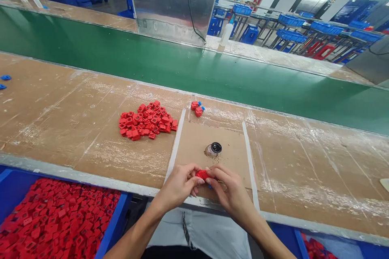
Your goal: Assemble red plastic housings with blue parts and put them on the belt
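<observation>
Both of my hands meet over the near edge of a cardboard sheet (194, 141) on the bench. Between their fingertips is a small red plastic piece (202, 174), partly covered by the fingers. My left hand (184, 180) pinches it from the left, and my right hand (226, 186) from the right. A bit of blue shows just under the right fingers. Just beyond the hands stands a small round jar with a black top (216, 147), with dark specks around its base. Two red pieces with blue parts (198, 109) lie farther back.
A pile of red plastic pieces (147, 121) lies left of the cardboard sheet. A blue bin (114, 226) full of red pieces sits at the lower left, another bin (300, 245) at the lower right. Behind the bench runs a green conveyor belt (170, 64); a white bottle (227, 34) stands beyond it.
</observation>
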`<state>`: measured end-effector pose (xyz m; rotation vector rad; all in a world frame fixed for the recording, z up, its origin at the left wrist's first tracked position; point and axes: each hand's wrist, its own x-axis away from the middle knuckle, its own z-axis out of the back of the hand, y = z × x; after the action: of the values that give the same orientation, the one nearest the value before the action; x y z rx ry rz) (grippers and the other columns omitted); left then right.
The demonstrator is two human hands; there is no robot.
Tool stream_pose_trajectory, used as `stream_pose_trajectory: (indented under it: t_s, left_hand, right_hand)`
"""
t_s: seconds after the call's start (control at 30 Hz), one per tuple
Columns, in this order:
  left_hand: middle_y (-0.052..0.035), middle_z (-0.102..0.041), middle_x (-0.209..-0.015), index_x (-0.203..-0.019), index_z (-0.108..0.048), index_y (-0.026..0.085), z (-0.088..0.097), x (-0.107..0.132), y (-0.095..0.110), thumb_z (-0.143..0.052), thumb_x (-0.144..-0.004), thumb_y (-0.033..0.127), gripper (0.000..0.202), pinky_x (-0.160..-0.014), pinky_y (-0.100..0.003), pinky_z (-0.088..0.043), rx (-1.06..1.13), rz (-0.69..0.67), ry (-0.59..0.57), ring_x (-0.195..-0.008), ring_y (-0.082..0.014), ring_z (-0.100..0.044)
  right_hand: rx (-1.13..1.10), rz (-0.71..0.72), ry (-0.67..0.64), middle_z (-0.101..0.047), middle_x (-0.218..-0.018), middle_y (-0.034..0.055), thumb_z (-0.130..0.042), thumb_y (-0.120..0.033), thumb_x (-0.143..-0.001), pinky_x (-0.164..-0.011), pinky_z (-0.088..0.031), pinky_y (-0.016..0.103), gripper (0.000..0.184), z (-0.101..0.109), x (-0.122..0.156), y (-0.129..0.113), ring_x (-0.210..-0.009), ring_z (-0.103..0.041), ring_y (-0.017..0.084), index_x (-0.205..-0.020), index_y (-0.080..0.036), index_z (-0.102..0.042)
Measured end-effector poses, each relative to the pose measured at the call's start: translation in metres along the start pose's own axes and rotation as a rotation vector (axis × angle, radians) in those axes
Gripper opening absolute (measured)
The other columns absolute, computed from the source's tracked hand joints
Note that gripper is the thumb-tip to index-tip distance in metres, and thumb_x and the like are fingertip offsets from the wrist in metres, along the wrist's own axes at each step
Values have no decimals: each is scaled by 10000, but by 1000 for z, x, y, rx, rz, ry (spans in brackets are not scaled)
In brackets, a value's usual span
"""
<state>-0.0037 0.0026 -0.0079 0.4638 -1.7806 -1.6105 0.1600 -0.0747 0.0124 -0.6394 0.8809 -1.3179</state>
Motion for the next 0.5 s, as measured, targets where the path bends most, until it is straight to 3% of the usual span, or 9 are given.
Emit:
stream_pose_trajectory:
  t_s: [0.27,0.33,0.43,0.5]
  left_hand:
    - [42,-546,-607,-974,-646,124,5,-6,-1,-619,-847,336,248,-476,-214,-486,-42,4,-83,-474,-96,-540]
    - [52,-544,-639,-1095,-610,130,6,-7,5,-657,-821,338,347,-459,-208,-470,-45,21,-128,-481,-95,-544]
    - [41,-588,-736,-1366,-428,187,17,-1,17,-683,-810,362,636,-444,-186,-433,-49,37,-120,-524,-96,-559]
    - [23,-613,-760,-1416,-372,201,33,10,21,-649,-843,435,679,-431,-173,-389,-76,39,-73,-530,-90,-538]
  right_hand:
    - [29,-66,150,-630,-843,45,-474,-194,-977,-689,-489,291,183,-14,7,0,-767,-612,183,-886,-197,-633]
    - [13,-108,226,-663,-883,59,-476,-225,-982,-710,-509,310,187,-17,11,-5,-809,-636,201,-934,-200,-655]
    - [-7,-198,434,-698,-1006,87,-499,-341,-982,-760,-540,362,223,-2,48,-7,-884,-666,239,-1050,-213,-667]
    - [58,-310,673,-711,-1028,93,-561,-423,-940,-750,-545,398,269,25,103,9,-877,-680,267,-1098,-232,-666]
